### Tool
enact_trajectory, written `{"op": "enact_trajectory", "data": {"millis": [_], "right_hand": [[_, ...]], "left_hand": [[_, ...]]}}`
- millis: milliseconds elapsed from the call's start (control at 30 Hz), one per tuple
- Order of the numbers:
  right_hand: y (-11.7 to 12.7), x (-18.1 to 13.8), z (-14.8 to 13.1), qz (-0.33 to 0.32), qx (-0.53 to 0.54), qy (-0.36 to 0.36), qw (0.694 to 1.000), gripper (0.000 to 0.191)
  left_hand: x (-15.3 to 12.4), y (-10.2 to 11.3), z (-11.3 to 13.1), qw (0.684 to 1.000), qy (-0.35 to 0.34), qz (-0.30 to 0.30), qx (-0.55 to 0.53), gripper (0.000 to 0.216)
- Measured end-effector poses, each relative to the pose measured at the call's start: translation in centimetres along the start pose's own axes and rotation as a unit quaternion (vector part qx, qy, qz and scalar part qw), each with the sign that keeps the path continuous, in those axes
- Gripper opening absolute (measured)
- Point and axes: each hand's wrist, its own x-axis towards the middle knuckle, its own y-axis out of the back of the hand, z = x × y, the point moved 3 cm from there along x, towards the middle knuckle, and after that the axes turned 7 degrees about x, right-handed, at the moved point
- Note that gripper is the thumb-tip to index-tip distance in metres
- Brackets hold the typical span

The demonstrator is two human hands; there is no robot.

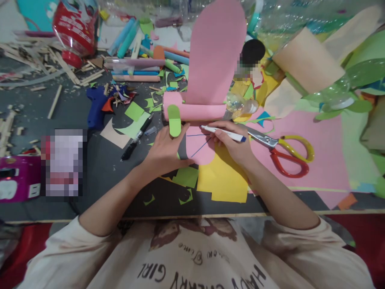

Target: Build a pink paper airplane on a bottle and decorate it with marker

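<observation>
Head view. Shows the left hand [167,151] laid flat on a rounded pink paper piece [199,154] marked with blue lines, fingers loosely apart, clamped on nothing. Places that piece on the worktop [90,168], at 6 o'clock of a pink paper roll [197,112]. Shows the right hand [234,147] at 3 o'clock of the piece, fingers clamped on a white pen [223,133], tip at the piece's upper edge. Puts scissors [282,151] at 3 o'clock of the right hand, a black marker [136,138] at 9 o'clock of the left hand.
</observation>
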Motion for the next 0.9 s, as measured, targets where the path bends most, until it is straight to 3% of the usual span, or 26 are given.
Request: {"op": "enact_trajectory", "data": {"millis": [500, 900], "right_hand": [[0.01, -0.06, 0.13, 0.007, -0.032, 0.021, 0.999, 0.027], [-0.06, -0.19, 0.16, -0.011, -0.041, -0.001, 0.999, 0.025]], "left_hand": [[-0.02, -0.11, -0.22, 1.0, -0.003, 0.011, -0.008, 0.106], [0.02, -0.11, -0.2, 1.0, -0.007, 0.009, -0.005, 0.107]]}}
